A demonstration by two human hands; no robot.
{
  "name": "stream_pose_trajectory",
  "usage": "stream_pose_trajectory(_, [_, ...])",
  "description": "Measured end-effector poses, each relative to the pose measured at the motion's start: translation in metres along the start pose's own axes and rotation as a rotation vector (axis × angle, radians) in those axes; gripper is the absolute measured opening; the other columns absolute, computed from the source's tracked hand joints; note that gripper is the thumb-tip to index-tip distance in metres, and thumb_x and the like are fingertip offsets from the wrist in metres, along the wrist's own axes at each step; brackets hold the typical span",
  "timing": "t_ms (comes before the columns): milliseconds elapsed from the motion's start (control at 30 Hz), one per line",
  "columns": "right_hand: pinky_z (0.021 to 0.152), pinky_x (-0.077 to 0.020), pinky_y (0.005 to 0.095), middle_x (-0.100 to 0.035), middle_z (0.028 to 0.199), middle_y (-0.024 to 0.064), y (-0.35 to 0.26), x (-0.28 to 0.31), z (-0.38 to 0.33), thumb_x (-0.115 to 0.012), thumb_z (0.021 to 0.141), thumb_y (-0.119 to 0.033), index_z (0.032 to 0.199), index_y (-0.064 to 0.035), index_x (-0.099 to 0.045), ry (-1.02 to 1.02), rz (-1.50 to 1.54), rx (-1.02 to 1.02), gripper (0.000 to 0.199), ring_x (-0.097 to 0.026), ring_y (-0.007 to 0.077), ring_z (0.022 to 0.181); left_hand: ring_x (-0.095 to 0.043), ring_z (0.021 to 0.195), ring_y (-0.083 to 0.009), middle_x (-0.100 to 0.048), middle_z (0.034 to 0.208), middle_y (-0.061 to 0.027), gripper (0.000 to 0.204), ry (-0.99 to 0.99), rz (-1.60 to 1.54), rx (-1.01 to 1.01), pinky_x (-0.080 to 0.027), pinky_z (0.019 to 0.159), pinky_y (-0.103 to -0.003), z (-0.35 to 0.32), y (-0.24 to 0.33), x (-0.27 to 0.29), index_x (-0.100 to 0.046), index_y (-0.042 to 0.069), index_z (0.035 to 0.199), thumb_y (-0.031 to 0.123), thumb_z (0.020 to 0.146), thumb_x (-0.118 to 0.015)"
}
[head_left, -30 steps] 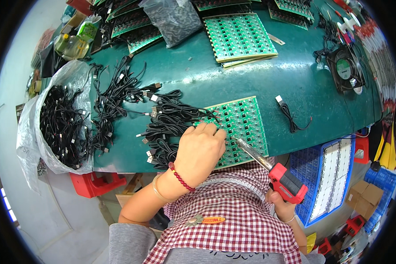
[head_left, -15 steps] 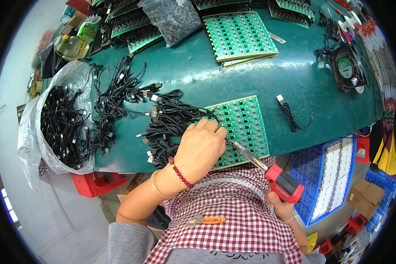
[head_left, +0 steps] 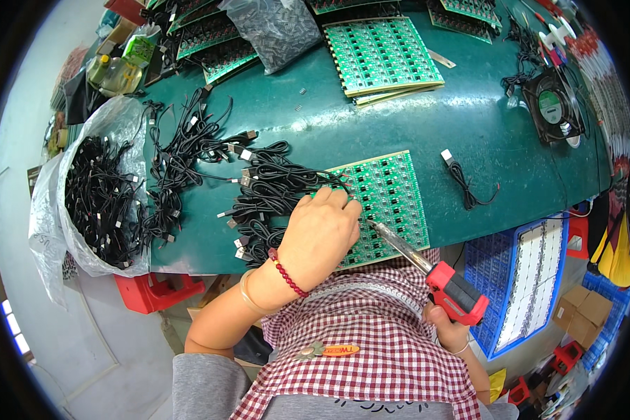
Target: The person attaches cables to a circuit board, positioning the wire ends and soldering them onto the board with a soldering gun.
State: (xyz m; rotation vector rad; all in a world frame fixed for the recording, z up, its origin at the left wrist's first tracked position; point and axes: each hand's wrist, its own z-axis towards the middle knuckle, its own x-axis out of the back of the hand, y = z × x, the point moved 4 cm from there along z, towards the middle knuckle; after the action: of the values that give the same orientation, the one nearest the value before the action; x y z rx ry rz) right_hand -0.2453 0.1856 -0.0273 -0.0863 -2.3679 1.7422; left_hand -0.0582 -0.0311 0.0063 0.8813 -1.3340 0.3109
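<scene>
My left hand (head_left: 322,231) is closed over the left part of a green circuit board panel (head_left: 397,203), fingers bunched together. Its fingertips point away from me, so whatever they pinch is hidden. Black USB cables (head_left: 269,185) lie in bundles beside it, some with their ends reaching the board's left edge. In my right hand (head_left: 444,325) is a red and black soldering iron (head_left: 456,290), gripped by the handle. The iron's metal barrel slants up and left, its tip over the board close to my left fingers; contact with the board cannot be made out.
A clear plastic bag (head_left: 70,210) full of cables sits at the left edge. Stacked circuit boards (head_left: 381,56) and a bag of small dark parts (head_left: 276,35) lie farther back. One coiled cable (head_left: 462,182) rests on the right, before a small fan (head_left: 551,108).
The soldering iron has shifted slightly to the right, its tip drawing a little away from my left fingers. My left hand and the board have barely moved.
</scene>
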Motion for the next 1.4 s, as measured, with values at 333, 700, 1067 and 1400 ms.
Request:
stream_pose_trajectory(333, [0.058,-0.0461,0.0311,-0.055,0.068,0.0099,0.005,0.001,0.001,-0.061,0.091,-0.023,0.095,0.0035,-0.054,-0.011,0.06,0.002,0.027,-0.053,0.0175,0.06,-0.054,0.082,-0.0227,-0.054,0.08,-0.0056,0.012,-0.01,0.235,0.008,-0.042,0.076,-0.036,-0.002,0.008,0.005,-0.055,0.008,0.079,0.013,0.075,-0.065])
stream_pose_trajectory(700, [0.051,-0.0433,0.0287,-0.049,0.061,0.0061,-0.032,0.026,0.027,-0.057,0.093,-0.027,0.114,0.0035,-0.046,0.34,0.377,0.144,0.039,-0.046,0.0137,0.051,-0.052,0.1,-0.0226,-0.053,0.096,-0.005,0.029,0.19,0.214,-0.06,-0.035,0.092,-0.043,0.01,0.021,0.017,-0.056,0.01,0.095,0.011,0.07,-0.071])
stream_pose_trajectory(1067, [0.049,-0.0359,0.0226,-0.044,0.064,0.0021,-0.066,0.07,0.037,-0.047,0.099,-0.032,0.12,-0.0013,-0.044,0.68,0.474,0.487,0.037,-0.04,0.0083,0.052,-0.054,0.094,-0.0185,-0.056,0.092,-0.0063,0.012,0.291,0.066,-0.65,-0.041,0.089,-0.037,0.105,0.098,-0.041,-0.055,0.008,0.09,0.011,0.079,-0.054])
stream_pose_trajectory(1400, [0.068,-0.0491,0.0304,-0.057,0.085,0.0098,-0.086,0.023,0.061,-0.06,0.088,-0.006,0.124,-0.0017,-0.041,0.502,0.447,0.248,0.041,-0.057,0.017,0.072,-0.036,0.043,-0.0091,-0.037,0.055,0.0008,0.022,-0.671,-1.476,-0.026,-0.034,0.043,-0.026,0.044,0.074,0.031,-0.052,0.002,0.093,0.022,0.097,-0.045])
